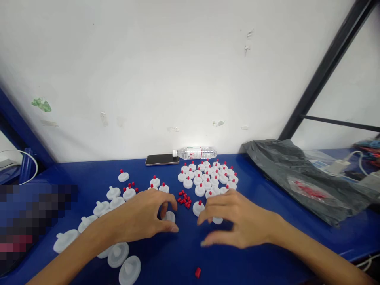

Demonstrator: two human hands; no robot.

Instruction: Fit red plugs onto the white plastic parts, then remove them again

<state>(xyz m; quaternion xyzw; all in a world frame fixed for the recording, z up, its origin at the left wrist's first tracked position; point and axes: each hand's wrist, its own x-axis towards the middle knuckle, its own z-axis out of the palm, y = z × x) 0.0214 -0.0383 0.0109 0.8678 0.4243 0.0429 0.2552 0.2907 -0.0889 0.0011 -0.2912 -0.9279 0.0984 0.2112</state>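
My left hand curls its thumb and fingers around a white plastic disc, partly hidden by the fingers. My right hand has its thumb and fingers apart, with nothing visible between them. Just beyond its fingertips stands a white disc with a red cap. Another white disc shows partly behind those fingers. Between the hands and a bit farther back lies a small pile of loose red caps. A single red cap rests near the front edge.
White discs without caps lie around my left forearm. Many red-capped discs stand grouped at the back right. By the wall are a phone and a lying water bottle. A grey plastic bag covers the right side.
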